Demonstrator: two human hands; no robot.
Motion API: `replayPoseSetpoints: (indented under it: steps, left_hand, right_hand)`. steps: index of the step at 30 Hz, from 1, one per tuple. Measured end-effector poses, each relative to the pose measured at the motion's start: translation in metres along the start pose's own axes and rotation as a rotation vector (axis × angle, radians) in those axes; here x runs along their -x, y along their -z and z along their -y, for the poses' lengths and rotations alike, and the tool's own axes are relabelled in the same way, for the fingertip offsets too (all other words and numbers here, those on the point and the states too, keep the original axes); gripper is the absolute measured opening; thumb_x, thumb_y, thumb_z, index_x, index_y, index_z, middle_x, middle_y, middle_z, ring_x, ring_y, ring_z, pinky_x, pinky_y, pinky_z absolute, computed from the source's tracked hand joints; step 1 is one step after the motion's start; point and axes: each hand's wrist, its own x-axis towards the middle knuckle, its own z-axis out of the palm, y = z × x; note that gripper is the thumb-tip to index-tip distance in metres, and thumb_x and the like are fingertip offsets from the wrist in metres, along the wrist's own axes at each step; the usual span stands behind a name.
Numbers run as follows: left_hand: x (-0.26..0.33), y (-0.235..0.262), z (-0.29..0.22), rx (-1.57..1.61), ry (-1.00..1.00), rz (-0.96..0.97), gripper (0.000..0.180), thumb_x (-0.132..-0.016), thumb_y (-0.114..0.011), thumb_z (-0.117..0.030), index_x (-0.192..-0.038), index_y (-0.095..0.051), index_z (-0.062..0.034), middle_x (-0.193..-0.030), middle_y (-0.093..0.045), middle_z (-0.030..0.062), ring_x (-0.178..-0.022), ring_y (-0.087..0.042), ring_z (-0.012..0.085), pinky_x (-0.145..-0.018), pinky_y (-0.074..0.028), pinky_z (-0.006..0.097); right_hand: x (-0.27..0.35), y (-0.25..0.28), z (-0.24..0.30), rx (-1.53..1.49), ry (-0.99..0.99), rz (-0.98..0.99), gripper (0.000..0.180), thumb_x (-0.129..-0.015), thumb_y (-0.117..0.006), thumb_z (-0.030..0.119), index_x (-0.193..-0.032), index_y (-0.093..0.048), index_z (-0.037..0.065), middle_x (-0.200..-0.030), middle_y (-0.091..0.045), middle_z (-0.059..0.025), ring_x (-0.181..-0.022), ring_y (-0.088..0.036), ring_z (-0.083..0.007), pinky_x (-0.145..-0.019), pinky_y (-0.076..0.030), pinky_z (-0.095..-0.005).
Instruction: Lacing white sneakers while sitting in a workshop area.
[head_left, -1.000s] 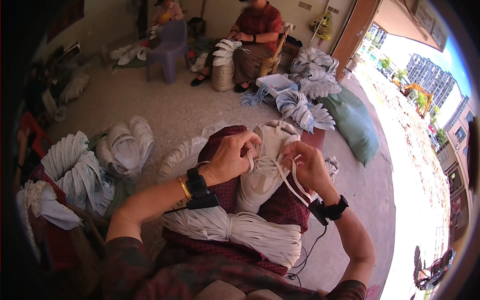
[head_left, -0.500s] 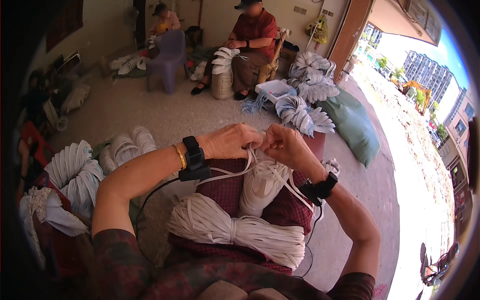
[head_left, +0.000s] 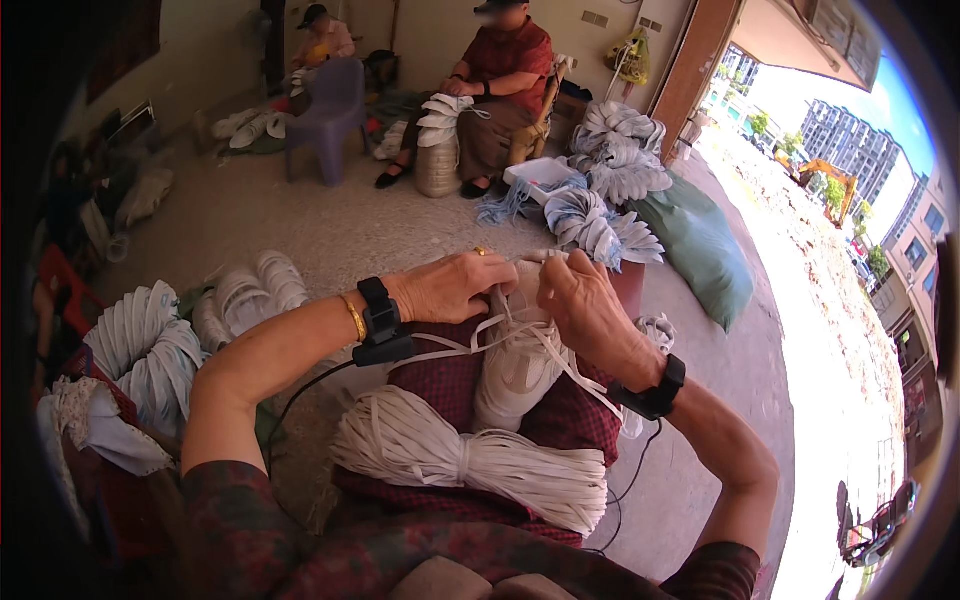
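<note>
A white shoe upper (head_left: 522,362) lies on my lap over dark red checked cloth. My left hand (head_left: 452,286) pinches a white lace (head_left: 470,342) at the upper's far end, and the lace trails back across my wrist. My right hand (head_left: 582,306) grips the same end of the upper from the right, fingers closed on it and the lace. A thick bundle of white laces (head_left: 455,460) rests across my thighs, just below the upper. Both wrists wear black bands with cables.
Stacks of white shoe uppers (head_left: 148,345) sit at my left and further ones (head_left: 610,165) by a green sack (head_left: 700,255). Two seated people (head_left: 505,75) work at the far wall beside a purple plastic chair (head_left: 328,112). An open doorway is at the right.
My hands have risen and drawn together at the far end of the shoe upper, pulling the lace taut. My view has tipped slightly upward.
</note>
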Motion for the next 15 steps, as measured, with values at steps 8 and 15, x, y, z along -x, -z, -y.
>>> replayPoseSetpoints:
  steps: [8, 15]
  left_hand:
    - [-0.031, 0.002, -0.027, -0.271, 0.103, 0.004, 0.026, -0.080, -0.055, 0.003, -0.105, -0.061, -0.0016, -0.092, -0.063, 0.0147, -0.085, -0.064, 0.0345, -0.080, -0.051, 0.045]
    - [-0.096, -0.002, -0.074, 0.524, 0.410, 0.082, 0.027, -0.095, -0.066, -0.020, -0.100, -0.072, 0.0059, -0.084, -0.069, 0.0095, -0.072, -0.066, 0.0146, -0.065, -0.051, 0.031]
  right_hand:
    - [0.047, 0.085, -0.029, -0.018, -0.358, -0.013, 0.018, -0.081, -0.068, -0.002, -0.088, -0.053, 0.003, -0.086, -0.064, -0.0072, -0.088, -0.060, -0.0274, -0.079, -0.048, -0.0378]
    - [0.028, 0.093, -0.003, -0.209, -0.285, -0.145, 0.012, -0.086, -0.066, 0.006, -0.087, -0.054, 0.002, -0.087, -0.066, -0.0128, -0.081, -0.065, -0.0280, -0.077, -0.050, -0.0364]
